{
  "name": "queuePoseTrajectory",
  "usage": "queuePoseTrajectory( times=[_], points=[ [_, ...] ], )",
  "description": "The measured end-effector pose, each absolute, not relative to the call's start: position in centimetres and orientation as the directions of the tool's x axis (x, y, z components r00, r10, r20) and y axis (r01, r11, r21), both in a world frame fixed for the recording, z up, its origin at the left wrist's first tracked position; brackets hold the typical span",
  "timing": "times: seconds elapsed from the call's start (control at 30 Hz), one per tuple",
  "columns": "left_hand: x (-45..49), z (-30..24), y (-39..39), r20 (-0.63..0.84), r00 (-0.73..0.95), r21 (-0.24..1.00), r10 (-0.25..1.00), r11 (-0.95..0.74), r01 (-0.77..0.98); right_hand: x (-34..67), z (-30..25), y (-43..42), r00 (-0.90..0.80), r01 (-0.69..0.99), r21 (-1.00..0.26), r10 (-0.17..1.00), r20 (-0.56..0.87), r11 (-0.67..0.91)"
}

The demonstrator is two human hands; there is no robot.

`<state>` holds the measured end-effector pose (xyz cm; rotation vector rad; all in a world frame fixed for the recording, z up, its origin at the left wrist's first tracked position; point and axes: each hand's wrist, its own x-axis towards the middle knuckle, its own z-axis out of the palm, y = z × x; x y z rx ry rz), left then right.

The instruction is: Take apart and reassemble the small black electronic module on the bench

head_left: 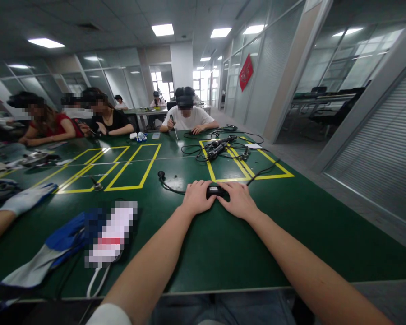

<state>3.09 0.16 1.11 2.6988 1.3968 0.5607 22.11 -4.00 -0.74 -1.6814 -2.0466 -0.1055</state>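
Note:
A small black power adapter (215,190) with a white label lies on the green table (223,243) in front of me. My left hand (196,197) grips its left end with curled fingers. My right hand (238,199) holds its right end the same way. A black cable (167,184) with a round plug runs off to the left of the adapter. Another cable (262,172) leads away to the right across a yellow taped line.
A tangle of black adapters and cables (219,148) lies in the yellow taped box beyond my hands. Blue and white gloves (50,253) and a white cord lie at left. A person opposite (187,118) holds a tool; other people sit at far left. The table's right edge meets a grey aisle.

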Motion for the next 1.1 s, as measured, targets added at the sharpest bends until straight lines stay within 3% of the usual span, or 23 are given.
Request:
queuePoseTrajectory(
  times=[0.17, 0.53, 0.77, 1.1],
  points=[
    [3.3, 1.3, 0.0, 0.275, 0.566, 0.182, 0.777, -0.620, 0.763, 22.1, -0.6, -4.0, -0.150, 0.931, -0.253, 0.909, 0.389, 0.262],
    [2.7, 0.9, 0.6, 0.367, 0.603, 0.308, 0.708, -0.704, 0.640, 22.4, -0.6, -3.8, -0.135, 0.917, -0.295, 0.904, 0.406, 0.270],
    [2.6, 0.5, 1.5, 0.337, 0.511, 0.368, 0.791, -0.610, 0.701, 22.4, -1.0, -3.4, -0.113, 0.913, -0.318, 0.907, 0.405, 0.256],
    [2.6, 0.8, 1.4, 0.341, 0.523, 0.386, 0.781, -0.624, 0.679, 22.4, -1.0, -3.6, -0.092, 0.887, -0.367, 0.887, 0.452, 0.279]
  ],
)
